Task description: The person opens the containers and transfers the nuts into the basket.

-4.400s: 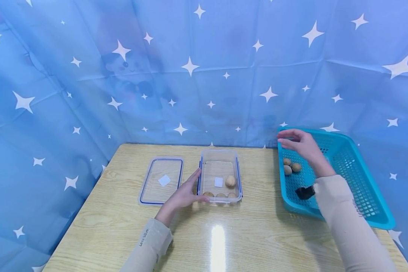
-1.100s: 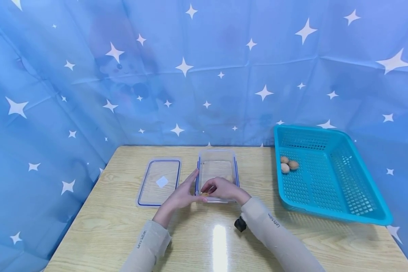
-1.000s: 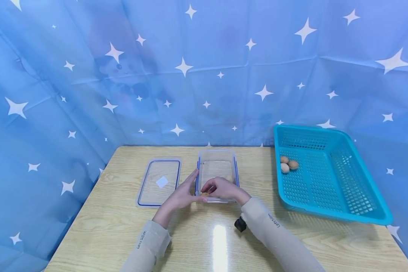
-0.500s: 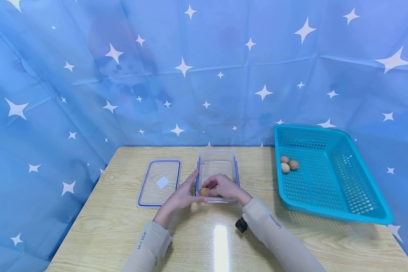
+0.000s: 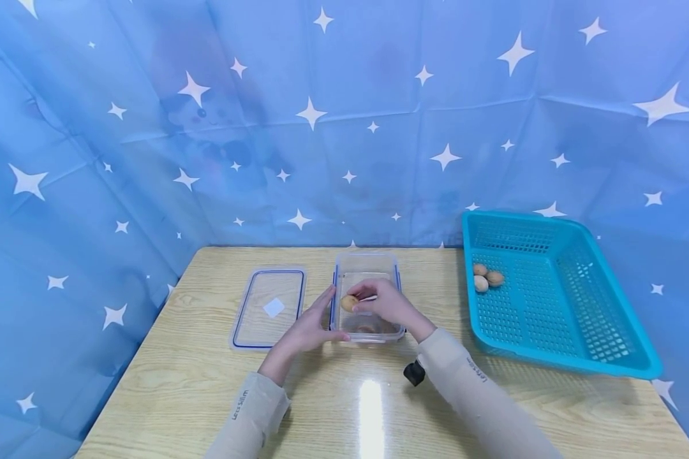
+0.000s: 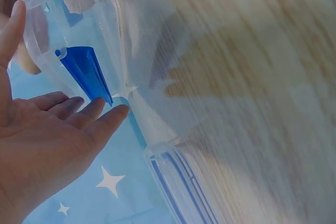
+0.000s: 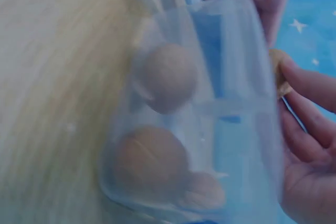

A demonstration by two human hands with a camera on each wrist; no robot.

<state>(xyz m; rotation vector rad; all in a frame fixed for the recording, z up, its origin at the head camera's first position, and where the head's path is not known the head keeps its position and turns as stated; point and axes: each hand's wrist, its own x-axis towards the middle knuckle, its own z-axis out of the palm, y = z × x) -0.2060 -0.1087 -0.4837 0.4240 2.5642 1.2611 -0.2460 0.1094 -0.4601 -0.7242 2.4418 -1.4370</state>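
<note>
In the head view, my right hand (image 5: 386,305) pinches a walnut (image 5: 349,303) between thumb and fingers, over the clear plastic box (image 5: 367,259) and near its left wall. My left hand (image 5: 305,329) lies at the box's front left corner, fingers fairly straight along the left side and thumb at the front wall. A blue latch (image 6: 86,72) hangs from the box by the left fingertips. Through the box wall in the right wrist view show a walnut (image 7: 169,77), a larger-looking walnut (image 7: 151,162) and a partly covered walnut (image 7: 203,191).
A clear lid (image 5: 275,287) with a blue seal lies flat left of the box. At the right of the wooden table (image 5: 321,408) stands a turquoise basket (image 5: 542,306), with three walnuts (image 5: 495,278) at its left side. A blue starry curtain (image 5: 344,146) hangs behind.
My right hand went from the basket to the box's front left corner, then rose slightly and backward, bringing a walnut up from there. My left hand stays at the box.
</note>
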